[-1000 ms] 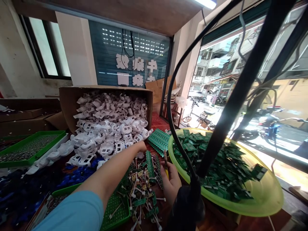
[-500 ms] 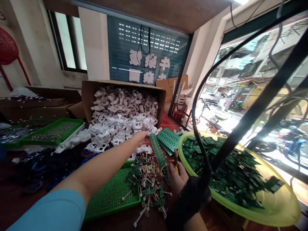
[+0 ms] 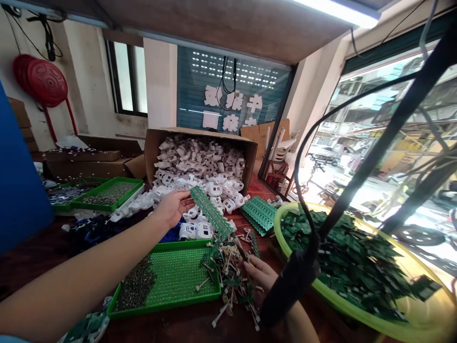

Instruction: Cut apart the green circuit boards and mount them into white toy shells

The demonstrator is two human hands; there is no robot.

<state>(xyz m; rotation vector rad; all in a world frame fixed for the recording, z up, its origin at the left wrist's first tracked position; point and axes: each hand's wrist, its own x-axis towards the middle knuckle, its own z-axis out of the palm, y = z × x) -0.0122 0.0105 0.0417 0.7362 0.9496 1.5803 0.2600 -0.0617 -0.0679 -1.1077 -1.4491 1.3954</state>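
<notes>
My left hand (image 3: 172,208) is closed on the far end of a long green circuit board strip (image 3: 210,209). The strip slants down to the right, over the white plastic housings (image 3: 196,230). My right hand (image 3: 262,274) grips a slim hand tool (image 3: 241,249) with a dark, narrow end and a bit of yellow near the fingers; its exact kind is unclear. The tool's tip is close to the strip's near end. Beneath lies a heap of small boards with white-plugged leads (image 3: 228,271). A black stand joint (image 3: 291,281) hides part of my right wrist.
Left of the heap, a green tray (image 3: 185,271) holds small dark parts. To the right stand stacked green board panels (image 3: 260,214) and a yellow basin (image 3: 357,317) full of boards. A carton (image 3: 152,152) spills white housings. A black stand arm (image 3: 357,190) crosses the right side.
My left hand and the board strip have moved left, and the strip now tilts more. The tool in my right hand has swung leftward towards the strip's near end. The head view has shifted.
</notes>
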